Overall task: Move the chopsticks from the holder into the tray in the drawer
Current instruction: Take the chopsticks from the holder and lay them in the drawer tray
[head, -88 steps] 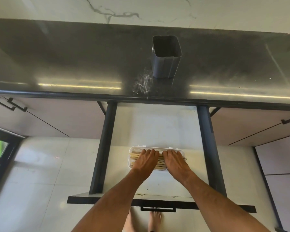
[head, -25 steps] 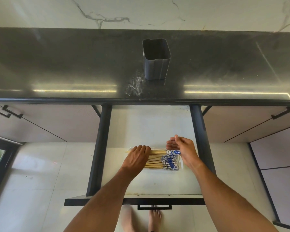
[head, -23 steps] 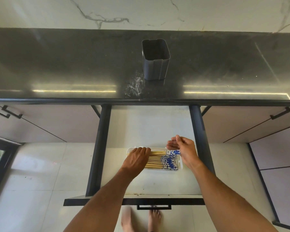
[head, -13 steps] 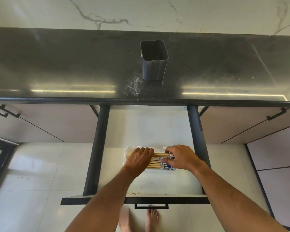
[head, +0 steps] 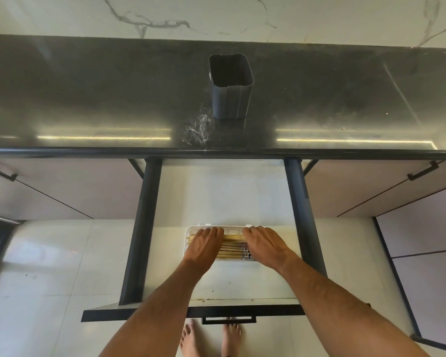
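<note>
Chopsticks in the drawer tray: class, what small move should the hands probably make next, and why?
Probably lift both hands off. The holder looks empty, the chopsticks lie flat in the tray, and the left hand and right hand rest flat on them.

Pale tan chopsticks (head: 229, 247) with blue-and-white patterned ends lie in a white tray (head: 236, 229) in a white drawer (head: 224, 197) with dark rails, while beyond the hands a dark grey holder (head: 231, 99) stands on the glossy black desk (head: 88, 99).

No legible txt, chopsticks (head: 232, 247) blue marks maybe pattern, too small
</note>
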